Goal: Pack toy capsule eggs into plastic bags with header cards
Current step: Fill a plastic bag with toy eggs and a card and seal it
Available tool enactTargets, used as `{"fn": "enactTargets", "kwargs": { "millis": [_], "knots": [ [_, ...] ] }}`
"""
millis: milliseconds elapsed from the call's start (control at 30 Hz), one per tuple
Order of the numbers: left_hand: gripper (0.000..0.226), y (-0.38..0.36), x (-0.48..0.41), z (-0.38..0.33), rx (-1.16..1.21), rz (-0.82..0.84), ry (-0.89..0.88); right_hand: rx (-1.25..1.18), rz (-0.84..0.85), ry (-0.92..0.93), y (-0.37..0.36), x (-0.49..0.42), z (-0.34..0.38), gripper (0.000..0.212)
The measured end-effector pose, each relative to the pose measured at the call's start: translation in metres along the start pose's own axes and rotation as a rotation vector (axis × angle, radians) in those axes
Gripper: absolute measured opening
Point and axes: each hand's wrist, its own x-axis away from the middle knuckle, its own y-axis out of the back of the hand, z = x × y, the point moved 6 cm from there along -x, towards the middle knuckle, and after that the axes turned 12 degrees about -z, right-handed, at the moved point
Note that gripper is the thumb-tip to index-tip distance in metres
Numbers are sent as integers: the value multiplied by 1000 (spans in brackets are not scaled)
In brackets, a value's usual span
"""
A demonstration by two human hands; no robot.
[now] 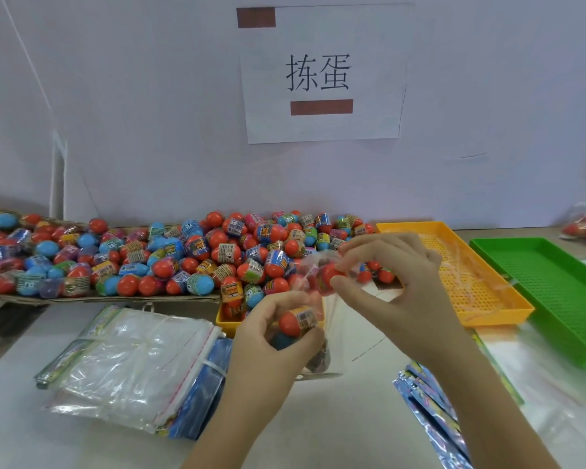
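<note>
My left hand (271, 336) grips capsule eggs (296, 321), a red-topped one with a label and a blue one under it, just above the table. My right hand (396, 282) pinches the mouth of a clear plastic bag (330, 319) with a red egg (330, 275) at the opening; the bag hangs down between my hands. A big heap of red, blue and green capsule eggs (170, 258) lies on cardboard behind. A bundle of empty clear bags with header cards (136, 363) lies at the left.
A small yellow tray (224, 321) of eggs sits behind my left hand. An orange mesh tray (460, 275) and a green mesh tray (555, 292) stand at the right. Shiny header cards (430, 411) fan out at lower right. A paper sign (322, 76) hangs on the wall.
</note>
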Motion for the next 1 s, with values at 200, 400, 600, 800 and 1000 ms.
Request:
{"fn": "enactTargets", "kwargs": {
  "millis": [200, 400, 600, 800, 1000],
  "knots": [
    [42, -4, 2, -2, -51, 54, -35, 112, 33, 16, -4, 1, -5, 8],
    [45, -6, 3, 0, -95, 74, -57, 72, 39, -45, -5, -1, -13, 7],
    [50, -9, 5, -4, -59, 124, -73, 40, 106, -85, -8, 0, -18, 9],
    [47, -9, 4, -11, 21, 119, -55, 3, 174, -50, -11, 4, -14, 14],
    [47, -9, 2, -12, 32, 141, -26, 145, 335, 10, -19, 9, -12, 49]
  ]
}}
